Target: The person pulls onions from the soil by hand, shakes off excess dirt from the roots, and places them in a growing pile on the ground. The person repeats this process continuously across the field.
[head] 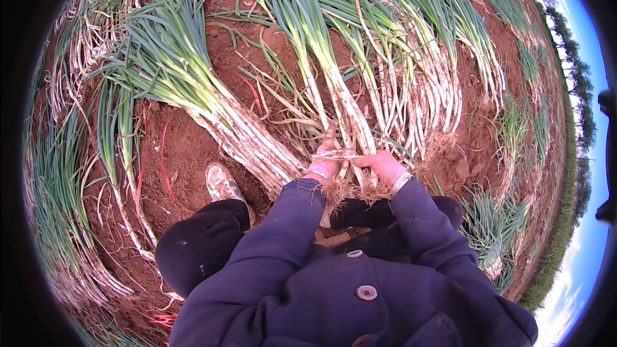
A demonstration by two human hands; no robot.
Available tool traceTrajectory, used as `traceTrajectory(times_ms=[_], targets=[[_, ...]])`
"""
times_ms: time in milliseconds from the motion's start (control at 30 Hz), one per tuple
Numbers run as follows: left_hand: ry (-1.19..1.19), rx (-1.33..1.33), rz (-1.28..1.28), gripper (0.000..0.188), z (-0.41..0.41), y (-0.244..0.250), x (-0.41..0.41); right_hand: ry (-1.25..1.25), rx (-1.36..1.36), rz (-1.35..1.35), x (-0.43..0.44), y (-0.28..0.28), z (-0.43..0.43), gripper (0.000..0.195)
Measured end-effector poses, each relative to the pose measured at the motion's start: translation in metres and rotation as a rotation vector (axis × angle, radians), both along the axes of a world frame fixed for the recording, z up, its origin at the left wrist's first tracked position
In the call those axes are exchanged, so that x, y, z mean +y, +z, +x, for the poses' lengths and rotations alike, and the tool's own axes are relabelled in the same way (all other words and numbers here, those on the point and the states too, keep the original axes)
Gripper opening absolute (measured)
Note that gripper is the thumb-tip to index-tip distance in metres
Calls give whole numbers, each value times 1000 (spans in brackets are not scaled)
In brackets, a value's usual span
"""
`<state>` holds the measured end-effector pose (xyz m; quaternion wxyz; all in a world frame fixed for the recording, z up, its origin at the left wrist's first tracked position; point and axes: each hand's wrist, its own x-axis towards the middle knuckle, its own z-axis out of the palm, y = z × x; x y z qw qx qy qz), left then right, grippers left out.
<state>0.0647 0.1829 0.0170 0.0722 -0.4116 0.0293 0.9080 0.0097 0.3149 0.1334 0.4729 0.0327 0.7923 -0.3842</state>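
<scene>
My left hand (327,160) is closed around the muddy white lower stalks of a few long green onions (348,110). Their roots (336,191) hang below it, and their green leaves point away from me. To the right, my right hand (383,166) grips the root end of the same onions, with more roots under its fingers. A pale strip (333,155), perhaps peeled onion skin, crosses the left fingers towards the right thumb. Against my left forearm lies a thick bunch of green onions (241,130), its root end hidden by the sleeve.
Loose green onions (424,77) lie just beyond my right hand. More rows (62,192) cover the left side. Red plastic strips (166,168) rest on the reddish soil (185,154). My shoe (224,183) and bent knees are close in. Trees (576,67) line the field's right edge.
</scene>
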Motion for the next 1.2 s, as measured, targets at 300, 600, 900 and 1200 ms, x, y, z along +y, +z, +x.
traceTrajectory(times_ms=[300, 600, 900, 1200], targets=[[-54, 459, 52, 28, -3, 13, -6, -11, 80, -56, 29, -6, -25, 30], [576, 16, 1831, 47, 10, -68, -22, -543, -217, -296, 5, -61, 33, 33], [-108, 207, -56, 33, 0, -156, -49, -650, -485, -608, -36, -27, 45, 31], [-312, 254, -339, 18, 4, -48, -75, -373, 52, -196, 46, 64, -87, 28]])
